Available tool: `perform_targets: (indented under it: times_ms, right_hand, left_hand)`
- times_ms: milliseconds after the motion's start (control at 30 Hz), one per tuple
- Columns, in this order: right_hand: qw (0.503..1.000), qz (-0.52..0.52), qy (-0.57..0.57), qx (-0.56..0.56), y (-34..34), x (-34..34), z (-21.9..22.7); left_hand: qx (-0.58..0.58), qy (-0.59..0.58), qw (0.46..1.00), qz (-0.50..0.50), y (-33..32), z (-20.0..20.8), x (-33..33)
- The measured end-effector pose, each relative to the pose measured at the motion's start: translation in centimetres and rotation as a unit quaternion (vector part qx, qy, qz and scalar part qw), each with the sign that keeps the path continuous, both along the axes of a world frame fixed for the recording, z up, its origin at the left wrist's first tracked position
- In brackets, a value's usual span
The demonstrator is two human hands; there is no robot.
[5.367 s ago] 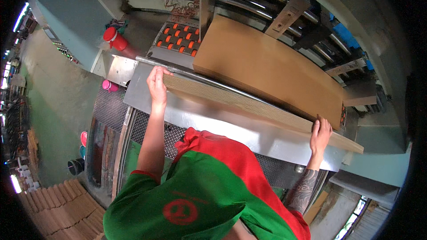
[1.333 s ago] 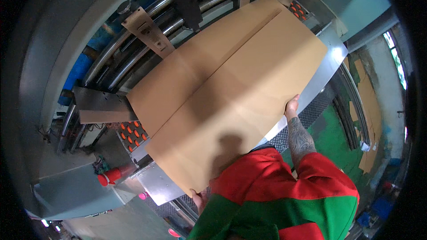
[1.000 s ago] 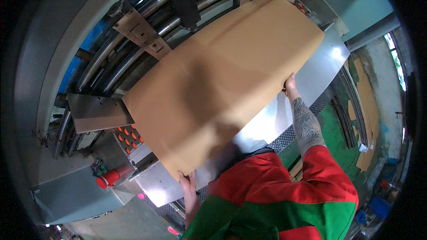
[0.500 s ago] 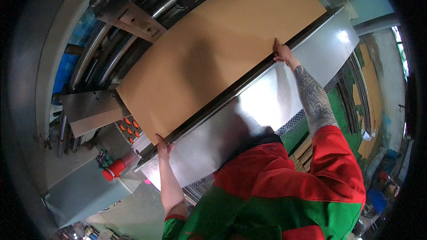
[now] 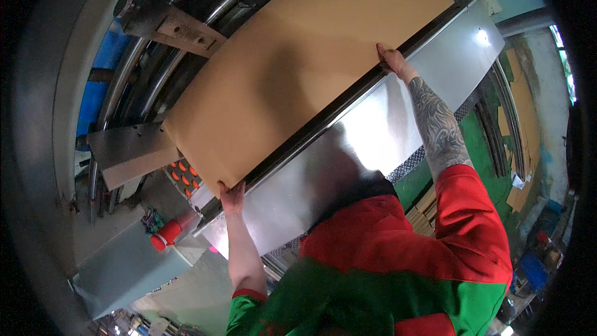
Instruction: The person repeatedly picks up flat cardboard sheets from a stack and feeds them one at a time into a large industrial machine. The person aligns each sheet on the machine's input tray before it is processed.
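Note:
A large brown cardboard sheet (image 5: 298, 68) lies flat on the machine, its near edge running along a dark metal bar (image 5: 311, 132). My left hand (image 5: 232, 199) is at the sheet's near left corner, thumb over the board and the other fingers against the bar. Farther right along the same edge is my right hand (image 5: 394, 62); its thumb rests on top of the board and its remaining fingers curl at the edge, partly hidden. Both hands grip the board's edge. A shiny metal plate (image 5: 280, 196) spreads below the bar, between the sheet and my body.
Steel rollers (image 5: 168, 68) and a metal bracket (image 5: 180, 30) stand beyond the sheet. A flat metal guide (image 5: 134, 152) meets its left corner, near orange rollers (image 5: 184, 177). A red cylinder (image 5: 166, 235) sits lower left. Cardboard pieces (image 5: 517, 149) lie at the right.
The view has shifted slightly. Both hands stay at the sheet's near edge; the left hand's fingers now reach farther over the dark bar, and the right hand's thumb stands farther from its fingers.

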State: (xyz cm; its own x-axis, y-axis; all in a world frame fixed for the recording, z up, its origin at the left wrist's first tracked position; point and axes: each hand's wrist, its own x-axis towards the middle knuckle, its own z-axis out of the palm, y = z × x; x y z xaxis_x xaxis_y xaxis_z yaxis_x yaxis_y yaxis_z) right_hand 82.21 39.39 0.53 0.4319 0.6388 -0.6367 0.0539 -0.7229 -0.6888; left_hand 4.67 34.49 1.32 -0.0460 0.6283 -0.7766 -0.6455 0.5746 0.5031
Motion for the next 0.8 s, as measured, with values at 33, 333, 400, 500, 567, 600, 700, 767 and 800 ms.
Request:
perform_targets:
  times_ms: [33,333,400,500,567,600,700,767,800]
  right_hand:
    - [0.996,-0.044,0.064,0.045,0.0,-0.4,-0.5]
    - [0.965,-0.205,0.126,0.105,0.4,-2.8,-1.3]
    - [0.972,-0.194,0.095,0.097,0.4,-2.4,-1.6]
    - [0.978,-0.163,0.083,0.104,0.3,-2.1,-1.9]
    - [0.979,-0.145,0.096,0.105,0.3,-2.0,-1.4]
    - [0.985,-0.133,0.082,0.079,0.3,-2.0,-0.9]
    - [0.988,-0.054,-0.062,0.132,0.0,-2.6,1.1]
    - [0.957,0.054,-0.238,0.154,-1.5,-4.0,2.4]
    - [0.960,0.051,-0.242,0.128,-2.4,-4.8,2.9]
  left_hand:
    - [0.024,-0.019,1.000,0.006,-0.1,-0.2,0.6]
    - [0.027,-0.020,0.999,0.040,0.9,-1.4,5.3]
    - [0.081,-0.091,0.992,-0.017,1.3,-1.0,5.2]
    - [0.002,-0.087,0.996,-0.003,1.5,0.2,5.4]
    - [-0.050,-0.010,0.999,-0.017,1.8,1.2,6.0]
    - [-0.066,0.053,0.995,-0.044,1.9,1.9,6.2]
    - [-0.147,0.102,0.983,-0.038,1.8,3.0,6.7]
    - [-0.122,0.129,0.978,-0.110,0.3,2.7,7.6]
    - [-0.028,0.168,0.962,-0.213,-1.6,2.2,8.1]
